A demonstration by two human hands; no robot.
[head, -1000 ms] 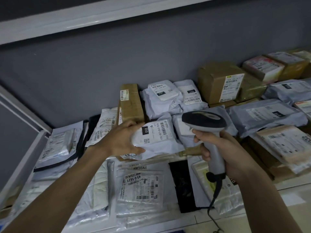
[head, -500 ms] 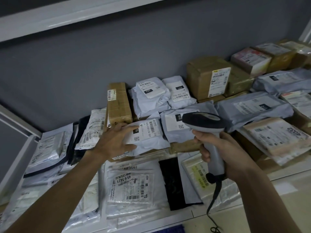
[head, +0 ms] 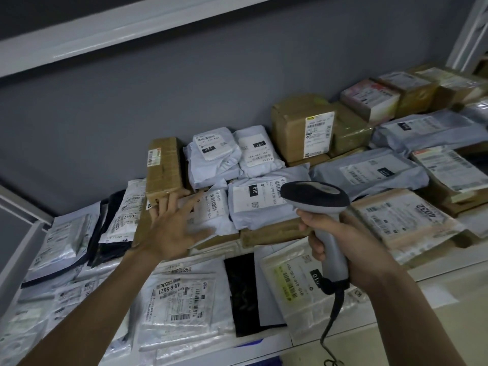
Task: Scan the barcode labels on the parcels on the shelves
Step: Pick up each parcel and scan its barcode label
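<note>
Head view, and I'm looking down on a shelf [head: 264,347] packed with parcels against a grey wall. Far left, flat clear bags [head: 60,233] lie stacked, each with a printed label. Next along, my left hand [head: 171,228] is spread out, fingers straight and apart, fingertips touching the end of a long brown box [head: 163,167] and the palm over a white mailer [head: 211,212] whose barcode label faces up. Below that hand lies a clear bag [head: 182,294] marked 45-6-5621. Just right of the mailer sits a second white parcel [head: 261,202] tagged 010. Over on the right, my right hand [head: 340,244] has its fingers wrapped tight round the grey handle of the scanner [head: 317,196], its dark head above that 010 parcel, cable hanging below. Beyond it, brown cartons [head: 298,125] and grey mailers [head: 369,173] fill the shelf.
</note>
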